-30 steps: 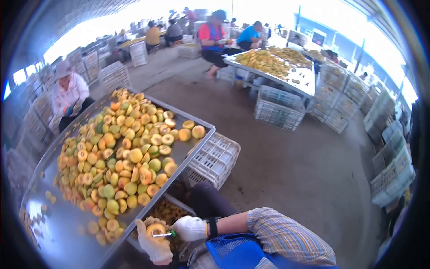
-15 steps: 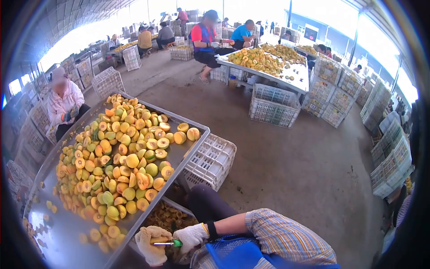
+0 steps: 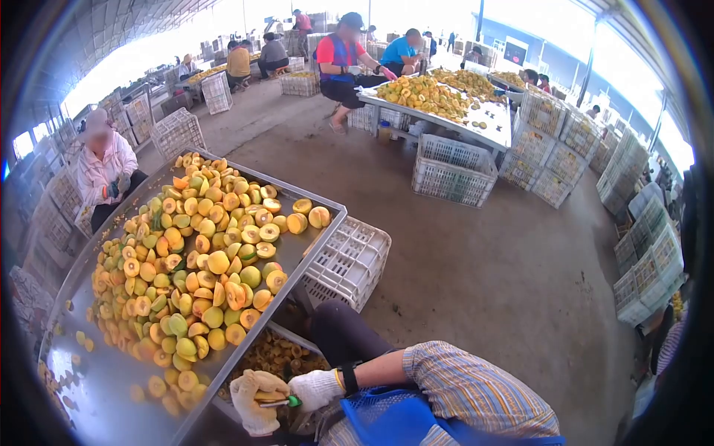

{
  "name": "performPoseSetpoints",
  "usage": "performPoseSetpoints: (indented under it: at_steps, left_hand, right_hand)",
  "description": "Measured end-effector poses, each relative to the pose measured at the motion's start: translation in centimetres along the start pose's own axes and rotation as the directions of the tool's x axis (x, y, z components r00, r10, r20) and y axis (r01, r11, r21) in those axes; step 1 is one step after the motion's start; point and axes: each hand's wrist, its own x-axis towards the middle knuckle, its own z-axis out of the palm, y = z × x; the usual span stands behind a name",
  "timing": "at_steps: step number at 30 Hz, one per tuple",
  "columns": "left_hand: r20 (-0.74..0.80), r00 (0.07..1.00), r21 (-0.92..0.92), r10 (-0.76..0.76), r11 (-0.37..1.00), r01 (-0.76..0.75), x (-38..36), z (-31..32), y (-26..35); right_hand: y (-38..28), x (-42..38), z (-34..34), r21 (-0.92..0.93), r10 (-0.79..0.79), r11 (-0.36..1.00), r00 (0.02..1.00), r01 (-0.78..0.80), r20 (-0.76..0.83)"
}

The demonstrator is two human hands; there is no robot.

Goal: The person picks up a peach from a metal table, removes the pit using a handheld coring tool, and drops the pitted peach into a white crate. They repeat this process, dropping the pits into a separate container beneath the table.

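Note:
At the bottom centre, my left hand (image 3: 251,401) in a pale glove is closed around a peach half (image 3: 268,396). My right hand (image 3: 316,388), in a white glove, grips a small green-handled tool (image 3: 286,402) whose metal tip is pressed into that fruit. Both hands sit just past the near corner of the metal tray table (image 3: 97,372). A big pile of halved yellow-orange peaches (image 3: 201,260) covers the tray. Directly under my hands is a bin of peach pits (image 3: 279,355).
A white plastic crate (image 3: 349,260) lies beside the tray's right edge. A person in white (image 3: 100,167) sits at the far left of the tray. Further back, people work at another fruit table (image 3: 439,100), with stacked crates (image 3: 454,171) below it and along the right wall.
The peach half turned in my left hand, its cut face now mostly covered by the glove. Both hands stayed together at the tray's near corner. The view shifted slightly.

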Motion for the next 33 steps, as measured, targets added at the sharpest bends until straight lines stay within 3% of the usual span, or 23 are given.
performPoseSetpoints:
  at_steps: [1,2,4,7,8,9,10,11,12,14,15,16,17,18,19,20,22,23,24,26,28,30,33]
  left_hand:
    - [0.154,0.984,-0.021,-0.092,0.995,0.097,0.1,-0.3,0.2]
    - [0.155,0.984,-0.023,-0.09,0.995,0.094,0.1,-0.4,0.0]
    - [0.396,0.918,-0.22,0.01,0.972,0.085,0.3,-0.6,-0.4]
    - [0.476,0.873,-0.377,0.108,0.922,0.092,0.5,0.7,-1.2]
    - [0.5,0.853,-0.458,0.147,0.881,0.117,0.5,1.3,-1.2]
    - [0.502,0.853,-0.457,0.144,0.881,0.121,0.5,2.0,-0.9]
    - [0.344,0.931,-0.488,0.124,0.87,0.064,0.4,2.8,-0.4]
    - [0.171,0.98,-0.51,0.101,0.86,0.001,0.5,3.3,-0.2]
    - [-0.187,0.98,-0.417,-0.069,0.909,-0.016,0.7,3.1,-0.2]
    - [-0.479,0.877,-0.118,0.026,0.989,-0.094,1.5,3.4,0.0]
    - [-0.491,0.868,-0.262,-0.073,0.963,-0.067,1.4,2.2,0.6]
    - [-0.513,0.843,-0.39,-0.162,0.919,-0.061,0.8,-0.2,1.4]
    - [-0.642,0.765,-0.201,-0.056,0.975,-0.097,-0.1,-2.8,1.5]
    - [-0.703,0.705,0.0,0.093,0.991,-0.131,-1.3,-3.9,2.7]
    - [-0.751,0.641,0.119,0.16,0.987,-0.106,-3.5,-5.8,3.8]
    - [-0.777,0.59,0.225,0.222,0.972,-0.07,-5.4,-7.6,5.1]
    - [-0.84,0.466,0.422,0.277,0.874,0.243,-9.6,-10.1,7.4]
    - [-0.765,0.576,0.644,0.289,0.365,0.672,-12.9,-13.5,8.7]
    - [-0.641,0.65,0.615,0.408,-0.233,0.753,-14.3,-13.7,9.0]
    - [-0.422,0.714,0.549,0.559,-0.47,0.691,-13.1,-10.5,9.6]
    - [-0.372,0.732,0.718,0.571,-0.323,0.616,-8.9,-8.6,8.8]
    - [-0.002,0.84,0.911,0.543,-0.346,0.225,-3.7,-7.7,6.9]
    - [0.121,0.908,0.96,0.4,-0.281,-0.004,4.5,-5.9,3.1]
  right_hand:
    - [0.1,-0.2,0.3,0.114,-0.056,0.992,0.998,0.054,0.018]
    - [0.2,-0.2,0.9,0.227,-0.114,0.968,0.993,0.104,0.031]
    - [1.8,0.9,2.7,0.247,-0.139,0.96,0.99,0.135,0.0]
    - [2.5,1.5,3.6,0.245,-0.166,0.953,0.984,0.177,-0.065]
    - [2.9,2.0,4.2,0.273,-0.379,0.86,0.898,0.431,-0.223]
    - [2.3,2.0,4.1,0.256,-0.551,0.709,0.743,0.657,-0.381]
    - [1.9,1.8,3.7,0.255,-0.549,0.711,0.744,0.655,-0.381]
    - [1.6,1.7,3.1,0.471,-0.373,0.784,0.913,0.404,-0.164]
    - [0.6,1.3,2.2,0.605,-0.195,0.79,0.975,0.094,0.103]
    - [0.4,1.1,1.5,0.587,-0.167,0.805,0.982,0.082,0.092]
    - [-0.6,0.4,-0.1,0.314,-0.009,0.949,0.994,-0.027,0.112]
    - [0.7,1.4,0.7,0.17,-0.025,0.985,0.999,0.02,0.028]
    - [0.1,1.1,-0.2,0.078,0.02,0.997,1.0,-0.02,0.005]
    - [-2.1,0.6,-2.3,0.088,0.196,0.974,0.973,-0.208,0.123]
    - [-1.7,1.1,-2.7,-0.045,0.205,0.978,0.974,-0.201,0.101]
    - [1.3,2.0,-1.4,-0.246,0.019,0.969,0.999,-0.028,-0.039]
    - [3.1,2.6,-1.3,-0.321,0.046,0.945,0.998,-0.058,-0.044]
    - [2.6,2.5,-1.7,-0.312,0.086,0.946,0.996,-0.092,-0.034]
    - [2.9,2.5,-1.7,-0.308,0.044,0.95,0.999,-0.05,-0.028]
    - [4.4,3.2,-0.7,-0.327,0.016,0.945,0.998,-0.033,-0.054]
    - [4.7,3.5,-0.3,-0.321,0.001,0.947,0.998,-0.021,-0.061]
    - [3.6,3.0,-0.8,-0.313,0.012,0.949,0.999,-0.028,-0.053]
    - [3.8,2.7,-0.3,-0.329,-0.049,0.944,0.995,0.018,-0.087]
